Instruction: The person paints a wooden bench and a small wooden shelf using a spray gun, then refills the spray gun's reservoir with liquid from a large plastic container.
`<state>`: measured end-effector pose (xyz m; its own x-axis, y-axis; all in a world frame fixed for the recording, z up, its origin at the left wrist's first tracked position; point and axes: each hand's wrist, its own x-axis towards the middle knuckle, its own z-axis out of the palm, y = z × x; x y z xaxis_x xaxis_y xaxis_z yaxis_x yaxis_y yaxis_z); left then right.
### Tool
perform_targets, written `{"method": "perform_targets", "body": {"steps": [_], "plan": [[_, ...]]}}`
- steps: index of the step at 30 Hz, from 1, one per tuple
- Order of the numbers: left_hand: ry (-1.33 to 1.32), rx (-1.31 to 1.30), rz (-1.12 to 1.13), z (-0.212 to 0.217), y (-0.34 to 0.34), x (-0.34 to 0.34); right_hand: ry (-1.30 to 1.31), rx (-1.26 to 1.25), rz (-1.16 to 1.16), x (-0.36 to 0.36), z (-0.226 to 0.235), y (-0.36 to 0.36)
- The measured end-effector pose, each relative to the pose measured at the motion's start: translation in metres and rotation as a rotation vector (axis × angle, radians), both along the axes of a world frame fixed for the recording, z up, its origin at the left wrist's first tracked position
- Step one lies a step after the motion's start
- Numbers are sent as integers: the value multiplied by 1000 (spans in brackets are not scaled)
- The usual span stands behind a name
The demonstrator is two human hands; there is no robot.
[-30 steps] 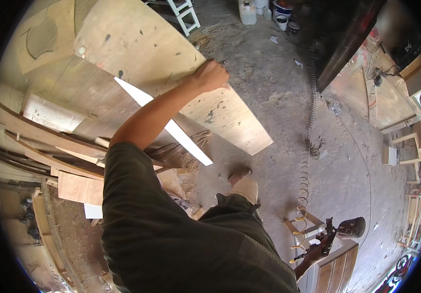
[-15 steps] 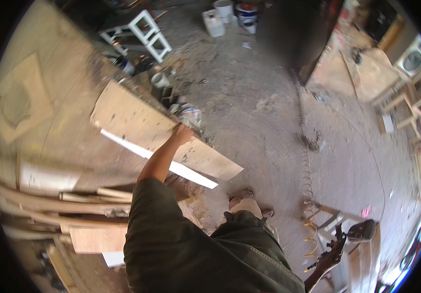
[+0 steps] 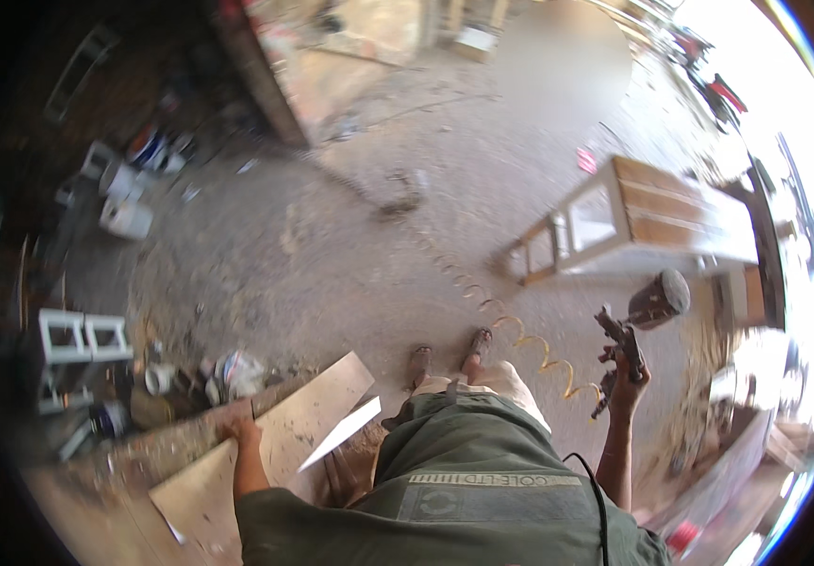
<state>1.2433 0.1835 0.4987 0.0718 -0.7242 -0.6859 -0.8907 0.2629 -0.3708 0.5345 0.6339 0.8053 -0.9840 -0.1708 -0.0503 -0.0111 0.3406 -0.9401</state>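
My left hand (image 3: 242, 431) clamps the plywood board's (image 3: 265, 443) upper edge, long axis running toward upper right, while my right hand (image 3: 626, 373) grips the spray gun (image 3: 638, 325).

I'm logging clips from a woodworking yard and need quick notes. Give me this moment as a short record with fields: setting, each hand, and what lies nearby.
setting: dusty concrete floor of an open workshop, seen from above
left hand: left hand grips the edge of a plywood board that rests low beside the person
right hand: right hand holds a spray gun upright, cup on top
hose: coiled yellow air hose trails across the floor toward the gun
nearby: unfinished wooden cabinet at right; white containers at left
feet: sandalled feet on the floor
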Motion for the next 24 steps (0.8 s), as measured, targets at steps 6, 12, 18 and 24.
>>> {"method": "perform_targets", "body": {"steps": [6, 12, 18, 24], "plan": [[-120, 19, -187, 45, -16, -170, -32, -60, -268, 14, 10, 66], [629, -10, -200, -47, 20, -389, -36, 19, -466, 9, 22, 177], [859, 222, -123, -103, 160, -642, 51, 177, -612, -26, 101, 242], [742, 786, 129, -174, 324, -708, 50, 132, -717, -130, 92, 345]]}}
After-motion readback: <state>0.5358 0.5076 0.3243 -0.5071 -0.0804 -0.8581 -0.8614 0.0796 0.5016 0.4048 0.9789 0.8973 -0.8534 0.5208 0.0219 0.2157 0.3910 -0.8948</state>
